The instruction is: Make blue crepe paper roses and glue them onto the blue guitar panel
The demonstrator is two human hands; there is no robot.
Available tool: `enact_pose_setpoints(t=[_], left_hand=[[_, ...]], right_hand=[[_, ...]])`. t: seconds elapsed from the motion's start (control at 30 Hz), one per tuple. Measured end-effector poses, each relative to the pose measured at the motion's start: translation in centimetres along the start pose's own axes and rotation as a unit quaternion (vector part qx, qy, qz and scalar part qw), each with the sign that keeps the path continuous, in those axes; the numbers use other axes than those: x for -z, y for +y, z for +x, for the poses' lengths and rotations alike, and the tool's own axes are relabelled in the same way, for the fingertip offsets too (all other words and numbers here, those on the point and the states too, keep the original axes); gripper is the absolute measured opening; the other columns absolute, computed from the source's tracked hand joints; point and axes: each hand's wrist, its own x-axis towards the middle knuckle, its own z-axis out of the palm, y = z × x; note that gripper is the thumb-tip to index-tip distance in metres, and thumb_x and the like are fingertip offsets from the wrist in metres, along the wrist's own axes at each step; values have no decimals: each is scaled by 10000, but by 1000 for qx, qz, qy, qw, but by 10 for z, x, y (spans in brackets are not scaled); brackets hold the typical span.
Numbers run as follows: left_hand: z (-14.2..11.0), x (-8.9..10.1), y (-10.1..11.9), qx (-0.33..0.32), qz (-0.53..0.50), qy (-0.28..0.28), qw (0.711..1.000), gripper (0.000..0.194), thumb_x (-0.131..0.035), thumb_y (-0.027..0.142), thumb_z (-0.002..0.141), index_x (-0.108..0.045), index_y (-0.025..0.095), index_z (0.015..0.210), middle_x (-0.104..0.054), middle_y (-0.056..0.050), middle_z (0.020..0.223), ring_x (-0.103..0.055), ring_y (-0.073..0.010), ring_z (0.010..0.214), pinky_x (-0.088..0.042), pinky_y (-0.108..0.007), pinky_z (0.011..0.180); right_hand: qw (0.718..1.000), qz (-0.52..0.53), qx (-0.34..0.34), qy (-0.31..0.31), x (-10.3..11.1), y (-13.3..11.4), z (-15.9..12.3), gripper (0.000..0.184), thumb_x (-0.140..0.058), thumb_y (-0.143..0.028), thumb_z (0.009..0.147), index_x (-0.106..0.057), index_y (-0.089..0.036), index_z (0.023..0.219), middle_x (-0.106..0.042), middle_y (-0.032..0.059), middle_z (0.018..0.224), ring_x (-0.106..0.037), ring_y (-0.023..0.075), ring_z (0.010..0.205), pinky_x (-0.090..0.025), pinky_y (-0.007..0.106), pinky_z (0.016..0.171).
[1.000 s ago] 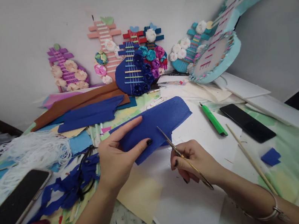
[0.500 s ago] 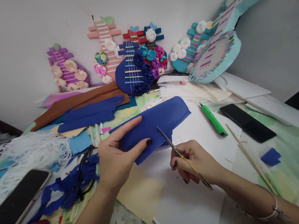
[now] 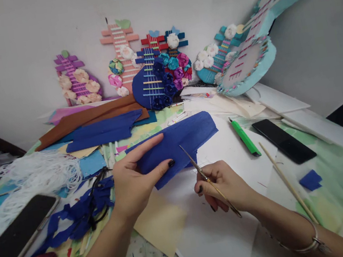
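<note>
My left hand (image 3: 136, 182) grips a folded piece of dark blue crepe paper (image 3: 174, 143), thumb on top and fingers stretched along and behind it. In my right hand (image 3: 222, 185) is a slim pair of scissors (image 3: 213, 184) with gold-coloured handles, seen nearly edge-on. Its pointed blades lie over the blue paper's lower right part. The paper's lower right edge has a stepped cut. Below both hands are white sheets (image 3: 217, 237) and a tan paper piece (image 3: 161, 224).
Decorated paper guitars, one dark blue (image 3: 147, 84), lean on the back wall. To the right lie a green cutter (image 3: 244, 137), a black phone (image 3: 283, 140), a wooden stick (image 3: 287, 183) and a blue scrap (image 3: 311, 180). White cord (image 3: 38, 177) and another phone (image 3: 18, 237) lie left.
Almost nothing differs. The blue paper's right end and my right hand with the scissors have shifted very slightly; my left hand keeps its hold.
</note>
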Motion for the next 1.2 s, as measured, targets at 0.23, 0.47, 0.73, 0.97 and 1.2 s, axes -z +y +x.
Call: enact_pose_setpoints(t=[0.23, 0.47, 0.73, 0.97, 1.2], left_hand=[[0, 0, 0, 4, -10, -4, 1000, 449, -795, 245, 672, -685, 312, 1103, -694, 9, 1145, -645, -200, 1045, -552, -285, 888], [-3, -2, 1, 12, 5, -20, 1000, 450, -793, 248, 674, -684, 314, 1105, -698, 18, 1135, -646, -184, 1035, -546, -261, 882], [-5, -7, 5, 29, 17, -47, 998, 438, -778, 264, 677, -690, 256, 1107, -706, -27, 1117, -663, -222, 1006, -569, -307, 848], [-6, -11, 5, 24, 6, -48, 999, 440, -780, 244, 673, -691, 259, 1104, -707, -25, 1113, -663, -215, 1010, -567, -294, 852], [-6, -12, 4, 22, 8, -52, 998, 445, -785, 237, 671, -690, 282, 1104, -712, -6, 1103, -669, -195, 987, -569, -245, 808]], right_hand=[[999, 11, 46, -16, 2, 4, -2, 352, -655, -433, 771, -545, -146, 599, -504, -39, 370, -359, 28, 266, -227, 127, 283], [996, 38, 69, -42, 2, 0, -3, 407, -629, -506, 777, -556, -136, 622, -494, -32, 377, -377, 34, 288, -264, 132, 308], [997, 38, 62, -25, 3, 1, -2, 449, -617, -559, 768, -566, -136, 627, -499, -30, 373, -377, 40, 275, -263, 142, 301], [998, 43, 51, -13, 3, 2, -1, 442, -630, -560, 758, -570, -141, 628, -497, -38, 366, -368, 40, 270, -273, 149, 303], [998, 57, 23, -1, 2, -1, -1, 358, -684, -468, 731, -567, -148, 621, -488, -52, 344, -363, 39, 258, -267, 140, 293]])
